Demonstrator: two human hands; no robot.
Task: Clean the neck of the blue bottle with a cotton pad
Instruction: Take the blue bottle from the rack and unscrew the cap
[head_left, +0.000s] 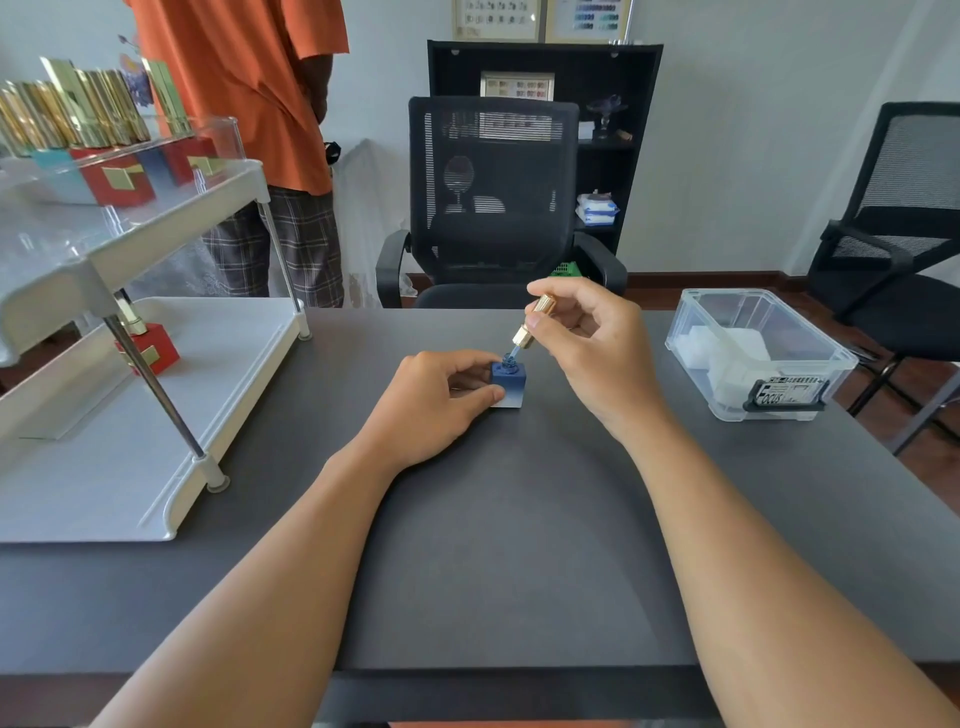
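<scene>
Steadying one blue bottle (509, 383), left hand (434, 402) (right hand (587, 343) pinches one gold cap (534, 321)).

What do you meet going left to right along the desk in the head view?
White two-tier rack → left hand → blue bottle → gold cap in right hand → clear bin of cotton pads.

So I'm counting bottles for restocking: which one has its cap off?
The blue bottle on the desk, held by the left hand; the right hand holds its gold cap above the neck. The shelf bottles stay capped.
</scene>
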